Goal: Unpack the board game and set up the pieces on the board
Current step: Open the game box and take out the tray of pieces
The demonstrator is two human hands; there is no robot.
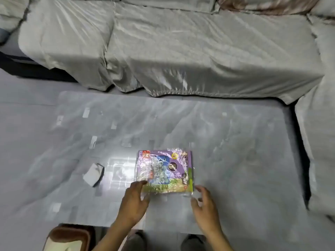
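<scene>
Reaching hands (168, 201) | wrapped game pack (165, 171) | print blurred, illegible

The print on the board game pack (164, 171) is too blurred and glare-streaked to read, and its clear wrapping hides whatever pieces lie inside. The left hand (133, 200) covers the pack's near left corner. Whether the right hand (204, 205) touches the wrapping's edge cannot be told. Both forearms are cut off by the bottom edge. The small grey object (93, 174) on the tabletop (235, 151) is too indistinct to name. The brown cushion (68, 238) is cropped at the bottom.
</scene>
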